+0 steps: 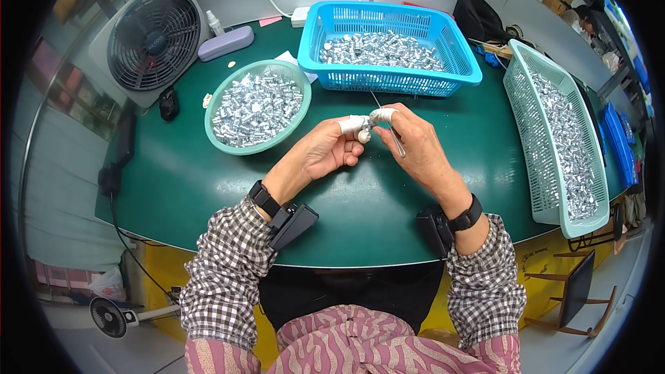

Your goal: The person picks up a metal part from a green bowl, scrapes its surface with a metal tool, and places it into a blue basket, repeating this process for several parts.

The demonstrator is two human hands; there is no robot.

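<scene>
- The small metal part [364, 136] is a pale, silvery piece, pinched between the fingertips of the left hand [325, 152]. It is held up off the green table [194, 180], just in front of the blue basket [388, 47]; its exact shape is too small to tell.
- The thin metal tool [388, 127], a slim needle-like rod, is gripped in the right hand [419, 156]. It slants with its upper tip toward the blue basket and its lower end nearer the person, passing just beside the small part.
</scene>
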